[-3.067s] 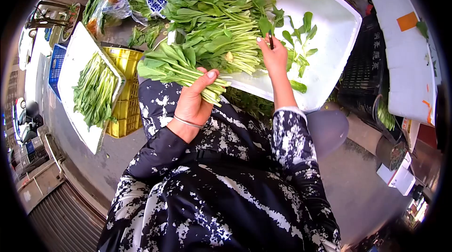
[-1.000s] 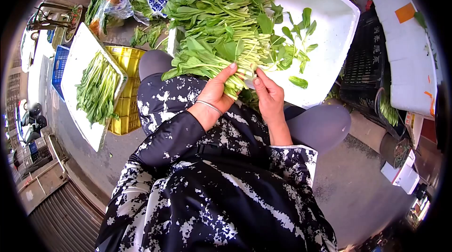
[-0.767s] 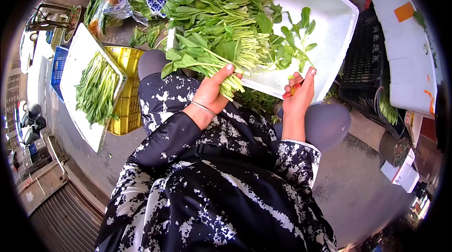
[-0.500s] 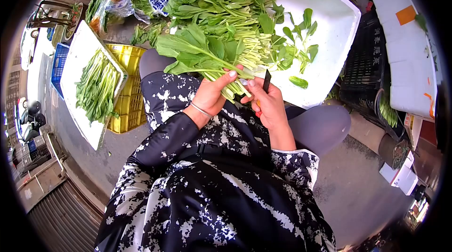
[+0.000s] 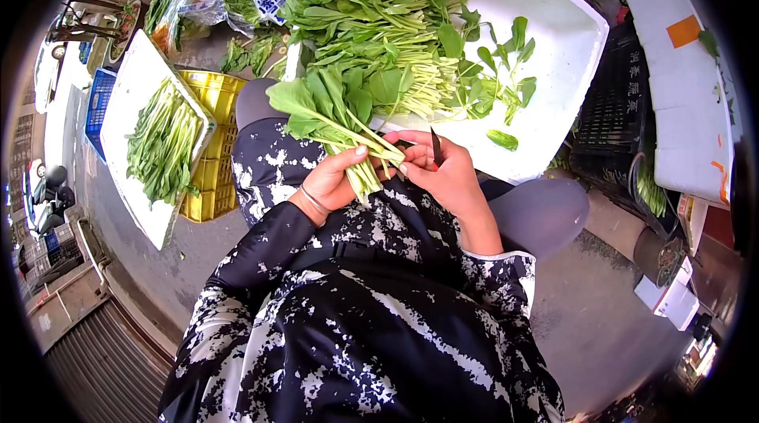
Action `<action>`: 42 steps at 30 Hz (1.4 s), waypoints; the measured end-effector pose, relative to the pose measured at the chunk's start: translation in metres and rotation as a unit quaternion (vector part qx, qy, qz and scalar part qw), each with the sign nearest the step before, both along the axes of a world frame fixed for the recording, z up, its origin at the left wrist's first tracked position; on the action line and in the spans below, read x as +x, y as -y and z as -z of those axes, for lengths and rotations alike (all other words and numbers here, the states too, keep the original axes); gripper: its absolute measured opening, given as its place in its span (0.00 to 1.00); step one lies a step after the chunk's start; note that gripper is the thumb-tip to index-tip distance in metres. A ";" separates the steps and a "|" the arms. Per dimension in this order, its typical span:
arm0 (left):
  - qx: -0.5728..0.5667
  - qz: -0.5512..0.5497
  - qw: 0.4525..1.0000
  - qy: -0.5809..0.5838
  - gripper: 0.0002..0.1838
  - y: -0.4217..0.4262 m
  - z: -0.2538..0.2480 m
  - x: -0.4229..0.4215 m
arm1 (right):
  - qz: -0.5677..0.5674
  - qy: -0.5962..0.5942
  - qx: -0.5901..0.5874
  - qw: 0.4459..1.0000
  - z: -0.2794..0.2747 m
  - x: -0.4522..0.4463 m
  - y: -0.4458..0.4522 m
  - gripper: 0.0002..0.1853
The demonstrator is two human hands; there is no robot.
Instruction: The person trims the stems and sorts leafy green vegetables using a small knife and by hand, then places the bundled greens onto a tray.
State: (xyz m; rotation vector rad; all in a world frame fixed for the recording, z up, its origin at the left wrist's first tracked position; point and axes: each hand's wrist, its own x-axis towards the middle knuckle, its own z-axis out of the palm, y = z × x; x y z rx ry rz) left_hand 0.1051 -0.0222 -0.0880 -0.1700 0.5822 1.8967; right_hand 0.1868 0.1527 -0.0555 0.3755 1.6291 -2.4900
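Using the white foam box (image 5: 557, 99) as reference. Bunch of greens (image 5: 326, 103) is just off the box's near edge, at its left end, leaves pointing up-left, cut ends angled back away from the box. Left hand (image 5: 327, 184) is closed round the stems, thumb on top. Right hand (image 5: 447, 179) has thumb and fingertips pinched near the cut end of the top stalk (image 5: 356, 136); it also carries a dark blade (image 5: 436, 148), tip pointing toward the box. Can't tell how the handle sits in the palm. My read: step in hand is seating and tidying that stalk on the bunch. To do it well: left grip snug, not crushing, since thin stems should bruise easily. Lift the left thumb only enough to let a stalk settle, then re-clamp, else the lower ones fan out. Slide by the cut end until it's level with the others; pulling by the leaf would likely tear it. Blade orientation is OK as is: tip boxward, clear of the left fingers. Watch it on any wrist roll, hands are close together. Work clear of the pile of greens (image 5: 387, 35) in the box's left part so leaves don't snag.
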 end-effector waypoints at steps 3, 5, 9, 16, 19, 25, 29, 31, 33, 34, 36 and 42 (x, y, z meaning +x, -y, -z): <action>-0.001 0.026 1.000 0.000 0.25 0.004 -0.003 0.003 | 0.028 0.002 0.027 0.999 0.008 0.002 -0.001 0.18; -0.008 0.024 1.000 -0.001 0.26 0.006 0.000 0.003 | 0.005 -0.004 0.050 0.999 0.004 0.001 -0.002 0.13; 0.021 0.045 0.999 0.012 0.29 0.008 0.005 -0.001 | 0.001 0.064 0.024 0.998 0.002 -0.004 0.004 0.14; -0.023 0.064 0.998 0.011 0.21 0.023 0.017 0.002 | -0.077 0.160 0.172 0.969 0.050 -0.028 0.032 0.15; -0.045 0.069 0.997 -0.008 0.17 0.027 0.012 0.001 | -0.084 0.162 0.093 0.979 0.058 -0.030 0.034 0.13; -0.070 0.064 0.994 -0.047 0.11 0.028 0.021 0.003 | 0.012 0.199 -0.195 0.960 0.044 -0.026 0.040 0.10; -0.082 0.088 0.985 -0.123 0.09 0.030 0.015 -0.002 | 0.064 0.217 -0.290 0.930 0.056 -0.028 0.042 0.10; -0.077 0.084 0.986 -0.122 0.09 0.028 0.010 -0.004 | 0.080 0.192 -0.256 0.944 0.045 -0.028 0.030 0.11; -0.040 0.038 0.991 -0.125 0.12 0.020 -0.010 -0.002 | 0.082 0.176 -0.192 0.962 0.027 -0.023 0.005 0.12; -0.017 0.038 0.995 -0.095 0.15 0.019 -0.012 -0.005 | 0.098 0.134 -0.198 0.966 0.025 -0.020 -0.011 0.11; 0.067 0.037 0.995 -0.070 0.18 0.026 -0.009 -0.013 | 0.176 0.104 -0.134 0.970 0.016 -0.011 -0.049 0.11; 0.103 -0.029 0.994 0.019 0.21 0.034 0.003 -0.022 | 0.191 0.076 0.589 0.781 0.070 -0.037 -0.056 0.20</action>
